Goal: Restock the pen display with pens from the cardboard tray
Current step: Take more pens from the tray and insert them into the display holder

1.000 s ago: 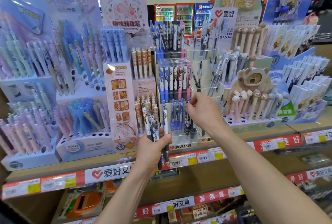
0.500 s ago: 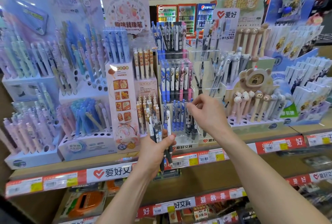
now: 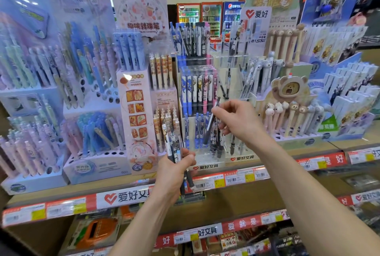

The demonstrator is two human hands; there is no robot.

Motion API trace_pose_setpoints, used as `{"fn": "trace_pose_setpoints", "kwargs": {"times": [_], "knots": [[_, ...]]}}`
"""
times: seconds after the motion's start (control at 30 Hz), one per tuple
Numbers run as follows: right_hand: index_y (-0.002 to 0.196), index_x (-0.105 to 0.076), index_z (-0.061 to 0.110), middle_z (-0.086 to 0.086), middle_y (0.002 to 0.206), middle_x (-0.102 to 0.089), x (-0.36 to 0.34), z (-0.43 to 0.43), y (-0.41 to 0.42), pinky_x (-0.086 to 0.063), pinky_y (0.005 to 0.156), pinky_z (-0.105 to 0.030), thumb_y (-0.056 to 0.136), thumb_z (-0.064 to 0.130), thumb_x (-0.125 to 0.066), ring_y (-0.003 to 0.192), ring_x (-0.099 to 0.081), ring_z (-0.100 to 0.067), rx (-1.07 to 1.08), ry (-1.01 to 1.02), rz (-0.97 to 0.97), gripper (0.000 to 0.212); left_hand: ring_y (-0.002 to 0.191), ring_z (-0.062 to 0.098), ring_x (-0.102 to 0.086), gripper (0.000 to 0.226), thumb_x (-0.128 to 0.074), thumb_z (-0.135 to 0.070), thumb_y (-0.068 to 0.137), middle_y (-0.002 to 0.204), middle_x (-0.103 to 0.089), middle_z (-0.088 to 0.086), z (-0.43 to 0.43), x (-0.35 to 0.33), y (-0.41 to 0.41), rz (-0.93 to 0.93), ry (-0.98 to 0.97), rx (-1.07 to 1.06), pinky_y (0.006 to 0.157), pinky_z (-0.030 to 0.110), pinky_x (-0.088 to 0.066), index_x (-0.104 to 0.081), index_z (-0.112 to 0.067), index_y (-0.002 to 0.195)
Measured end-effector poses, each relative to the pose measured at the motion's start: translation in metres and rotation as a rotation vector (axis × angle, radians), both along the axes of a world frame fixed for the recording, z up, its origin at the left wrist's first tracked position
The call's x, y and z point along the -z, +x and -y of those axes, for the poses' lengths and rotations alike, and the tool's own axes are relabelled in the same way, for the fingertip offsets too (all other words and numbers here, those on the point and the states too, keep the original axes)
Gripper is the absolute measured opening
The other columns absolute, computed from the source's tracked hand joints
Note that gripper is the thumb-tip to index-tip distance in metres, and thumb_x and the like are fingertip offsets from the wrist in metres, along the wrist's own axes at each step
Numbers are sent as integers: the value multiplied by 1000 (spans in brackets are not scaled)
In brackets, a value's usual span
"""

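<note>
My left hand point(image 3: 174, 170) is closed around a bunch of pens point(image 3: 173, 146), held upright just in front of the shelf point(image 3: 287, 154) edge; their tips poke out below my fist, and the tops stand up in front of the cream food-print pens point(image 3: 167, 121). My right hand point(image 3: 239, 121) is raised further right, pinching a single dark pen point(image 3: 213, 111) between thumb and fingertips. That pen is tilted, top end leaning right and up, lower end pointing down-left toward the bottom tier of the clear pen display point(image 3: 202, 111). It sits right in front of the display's blue and black pens; can't tell if it's touching any of them. The display stands at the middle of the shelf, with tiers of character-print pens rising toward the far side. Left of it is the tall food-picture stand point(image 3: 135, 116); right of it the bear-head pen stand point(image 3: 292, 109). Red price labels point(image 3: 236, 178) run along the shelf's near edge. No cardboard tray in view. Both forearms reach in from the near bottom edge.
</note>
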State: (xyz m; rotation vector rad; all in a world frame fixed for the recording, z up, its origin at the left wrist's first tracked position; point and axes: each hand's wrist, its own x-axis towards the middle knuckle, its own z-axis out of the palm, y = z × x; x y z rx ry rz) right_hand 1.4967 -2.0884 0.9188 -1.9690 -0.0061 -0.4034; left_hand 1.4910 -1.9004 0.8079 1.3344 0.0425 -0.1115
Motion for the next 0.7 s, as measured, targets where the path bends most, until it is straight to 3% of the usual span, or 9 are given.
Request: {"fn": "trace_pose_setpoints", "kwargs": {"times": [0.17,0.23,0.3,0.4,0.53,0.7], "knots": [[79,-65,21,0,65,-71,13,1,7,-61,69,-49,88,34,-71,63,-71,-17,125,-149,71,17,71,22,-68,15,-67,-6,93,79,-68,14,3,1,-1,19,24,-10,67,36,-59,-70,-13,106],[77,-65,23,1,64,-71,20,0,8,-60,70,-50,88,36,-71,65,-71,-17,144,-176,75,18,69,23,-67,11,-66,-8,94,79,-69,18,4,0,-2,17,39,2,62,33,-59,-71,-4,103],[77,-64,23,2,65,-71,23,0,9,-60,70,-48,88,37,-71,67,-70,-17,162,-208,75,19,71,23,-69,17,-65,-10,95,87,-74,17,4,0,-1,20,47,4,60,32,-59,-68,2,107],[77,-65,22,2,65,-71,26,-1,10,-60,71,-47,89,36,-71,66,-70,-16,183,-226,76,19,79,25,-72,24,-65,-11,95,98,-78,10,5,0,-1,43,25,22,64,36,-60,-60,-5,118],[80,-67,20,2,69,-70,34,-4,13,-59,71,-44,89,36,-70,68,-69,-17,189,-277,61,19,86,28,-73,23,-63,-10,96,103,-78,9,5,-1,-3,57,0,46,69,42,-62,-56,-16,117],[81,-67,20,9,65,-63,52,-11,15,-48,66,-31,91,40,-68,66,-61,-11,199,-386,7,22,84,30,-71,17,-64,-10,96,104,-75,14,4,-1,-3,57,-17,19,70,45,-63,-58,-11,112]]}}
